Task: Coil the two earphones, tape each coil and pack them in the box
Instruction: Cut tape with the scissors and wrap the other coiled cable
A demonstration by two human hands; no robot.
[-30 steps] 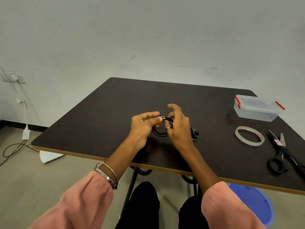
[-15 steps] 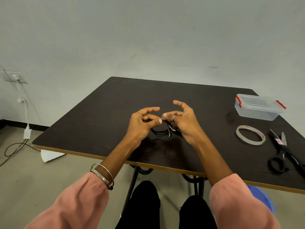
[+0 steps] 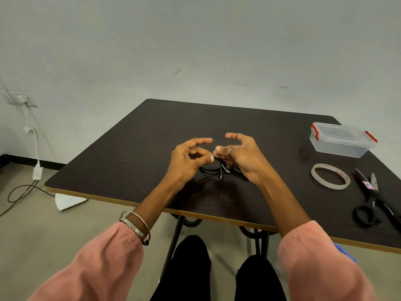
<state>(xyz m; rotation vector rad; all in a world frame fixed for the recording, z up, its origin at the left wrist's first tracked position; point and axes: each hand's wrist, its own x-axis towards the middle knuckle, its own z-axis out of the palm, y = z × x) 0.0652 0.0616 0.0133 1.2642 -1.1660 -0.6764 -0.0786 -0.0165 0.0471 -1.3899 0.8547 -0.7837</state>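
Observation:
A black earphone cable [image 3: 213,170] hangs in loops between my two hands, just above the dark table [image 3: 134,153]. My left hand [image 3: 188,158] pinches the cable near its silver plug with thumb and fingers. My right hand [image 3: 240,155] pinches the same cable from the other side, its forefinger raised. More black cable shows under my right palm; I cannot tell if it is the second earphone. The clear plastic box [image 3: 341,141] with red clips stands closed at the far right. A roll of clear tape [image 3: 330,176] lies flat in front of it.
Black scissors [image 3: 373,200] lie at the table's right edge, beside the tape. A blue bin [image 3: 345,250] peeks out under the table's front right. Wall sockets and cables sit at the left on the floor.
My right hand has turned over from palm-down on the coil to palm-up, and both hands have lifted slightly. The cable loops now hang lower between them.

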